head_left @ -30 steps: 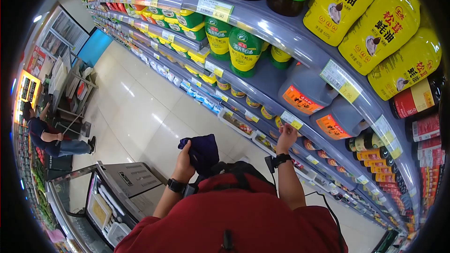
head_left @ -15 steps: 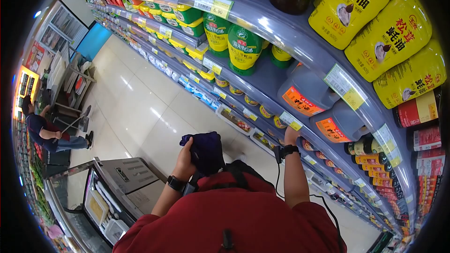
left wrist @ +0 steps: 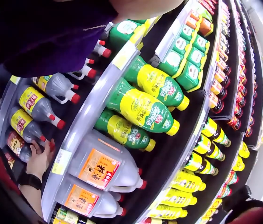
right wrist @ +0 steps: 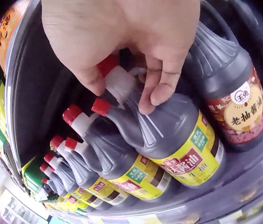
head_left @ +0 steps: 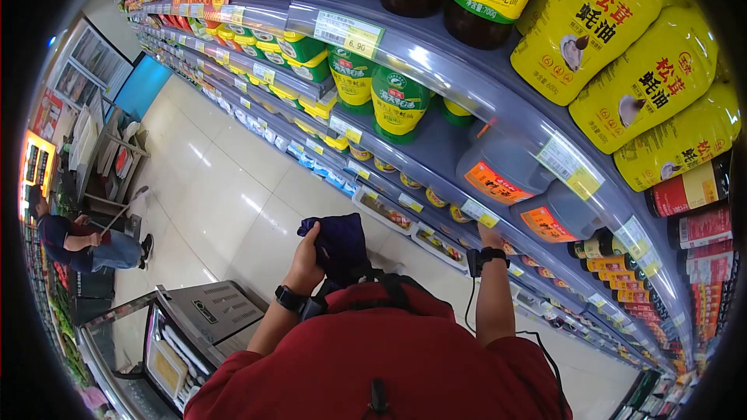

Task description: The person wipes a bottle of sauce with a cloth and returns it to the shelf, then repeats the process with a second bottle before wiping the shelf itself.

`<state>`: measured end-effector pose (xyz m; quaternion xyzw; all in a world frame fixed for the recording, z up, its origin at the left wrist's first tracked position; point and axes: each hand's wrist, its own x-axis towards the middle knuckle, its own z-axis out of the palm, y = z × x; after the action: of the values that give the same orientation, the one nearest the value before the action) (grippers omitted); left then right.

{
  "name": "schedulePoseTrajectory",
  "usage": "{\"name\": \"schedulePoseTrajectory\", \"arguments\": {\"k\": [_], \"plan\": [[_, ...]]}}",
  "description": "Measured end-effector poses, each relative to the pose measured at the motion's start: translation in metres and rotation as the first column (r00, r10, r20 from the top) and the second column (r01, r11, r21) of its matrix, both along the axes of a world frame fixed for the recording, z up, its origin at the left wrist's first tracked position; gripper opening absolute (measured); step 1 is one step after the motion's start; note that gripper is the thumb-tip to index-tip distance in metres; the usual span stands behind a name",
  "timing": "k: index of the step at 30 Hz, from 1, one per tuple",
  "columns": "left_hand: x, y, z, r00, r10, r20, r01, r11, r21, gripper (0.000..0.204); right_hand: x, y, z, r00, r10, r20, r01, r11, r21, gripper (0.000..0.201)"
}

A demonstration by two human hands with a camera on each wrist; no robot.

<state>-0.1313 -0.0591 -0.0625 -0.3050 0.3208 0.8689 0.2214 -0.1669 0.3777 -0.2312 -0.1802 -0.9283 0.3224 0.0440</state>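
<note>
My right hand (right wrist: 122, 39) comes down from above onto a large soy sauce bottle (right wrist: 178, 135) with a yellow label and red caps. Thumb and fingers curl around its pale neck, just below the cap. The bottle stands in a row of similar ones on a lower shelf. In the head view the right hand (head_left: 489, 237) is partly hidden under the shelf edge. My left hand (head_left: 305, 258) grips a dark purple folded cloth item (head_left: 341, 243), perhaps a bag, away from the shelf. That cloth (left wrist: 42, 37) fills the upper left of the left wrist view.
A dark soy sauce bottle (right wrist: 234, 100) with a red-brown label stands beside the held one. On the shelf above are big cooking wine jugs (head_left: 498, 175) and green-capped squeeze bottles (head_left: 398, 101). A glass-topped display case (head_left: 194, 315) and another person (head_left: 70, 241) are to the left.
My right hand has moved from in front of the price tags in under the shelf edge, onto the soy sauce bottle. The left hand keeps hold of the purple cloth item.
</note>
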Motion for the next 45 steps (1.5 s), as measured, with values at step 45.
{"name": "schedulePoseTrajectory", "arguments": {"k": [45], "plan": [[0.009, 0.057, 0.028, 0.761, -0.475, -0.442, 0.268, 0.85, -0.453, 0.04, 0.067, -0.114, 0.259, 0.623, 0.724, -0.295, -0.763, 0.645, -0.029, 0.03]]}}
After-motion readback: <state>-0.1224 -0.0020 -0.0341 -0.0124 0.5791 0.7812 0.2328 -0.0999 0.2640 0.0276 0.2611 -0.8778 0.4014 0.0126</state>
